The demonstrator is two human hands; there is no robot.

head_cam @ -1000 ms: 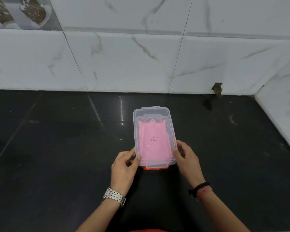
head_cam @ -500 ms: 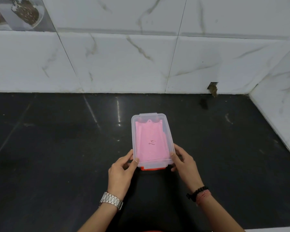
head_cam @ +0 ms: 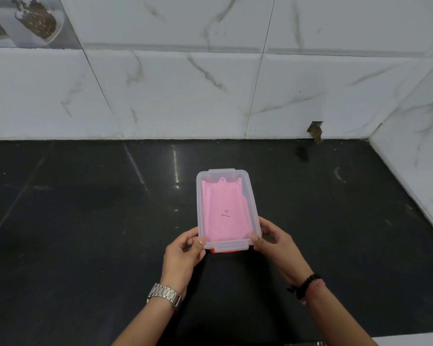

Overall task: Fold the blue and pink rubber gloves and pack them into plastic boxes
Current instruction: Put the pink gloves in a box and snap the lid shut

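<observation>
A clear plastic box with its lid on lies on the black counter. A folded pink rubber glove shows through the lid, and a sliver of blue sits at the box's right inner side. An orange-red base edge peeks out at the near end. My left hand grips the near left corner, thumb on the lid. My right hand grips the near right corner the same way. A lid clip sits between my thumbs at the near end.
White marble-patterned tile walls rise behind the counter and along its right side. A small chipped hole marks the back wall near the corner. A metal watch is on my left wrist, dark and red bands on my right.
The box sits slightly nearer and lower in the frame than before. Both hands have stayed at its near corners, thumbs pressing on the lid.
</observation>
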